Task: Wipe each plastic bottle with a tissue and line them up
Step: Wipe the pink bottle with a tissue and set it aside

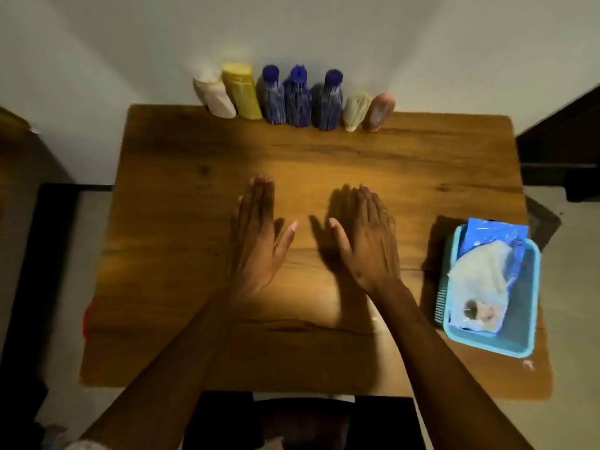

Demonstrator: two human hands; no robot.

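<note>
Left hand (259, 237) and right hand (365, 237) flat, fingers straight.

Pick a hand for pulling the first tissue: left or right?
Right, probably. The right hand lies open on the table's middle, on the side of the blue tray holding the tissue pack. The left hand would have to cross over.

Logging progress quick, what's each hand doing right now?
Left hand: open, fingers straight, holding nothing.
Right hand: open, fingers straight, holding nothing.

Left hand (259, 235) and right hand (365, 238) lie flat on table (181, 196).
</note>
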